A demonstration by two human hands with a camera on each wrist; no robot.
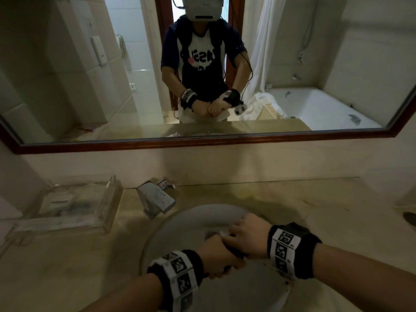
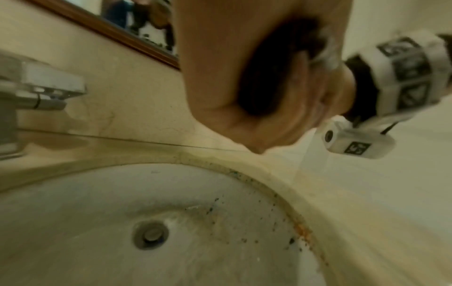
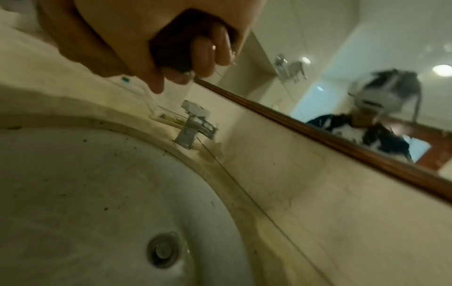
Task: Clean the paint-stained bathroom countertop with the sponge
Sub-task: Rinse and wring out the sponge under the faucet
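Faucet (image 1: 155,199) beside clear tray (image 1: 74,206) (below mirror (image 1: 67,86)).

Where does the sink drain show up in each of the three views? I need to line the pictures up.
Head: drain not visible; the hands cover the middle of the basin.
Left wrist: drain lower left of centre, at the basin's bottom.
Right wrist: drain low, left of centre.
Shared landmark: the faucet, behind the basin in all three views.

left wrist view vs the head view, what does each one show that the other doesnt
Only the left wrist view shows the drain and the dark and orange specks along the basin's right rim. Only the head view shows the clear tray left of the faucet. Both show the left hand and right hand gripping the dark sponge above the sink.
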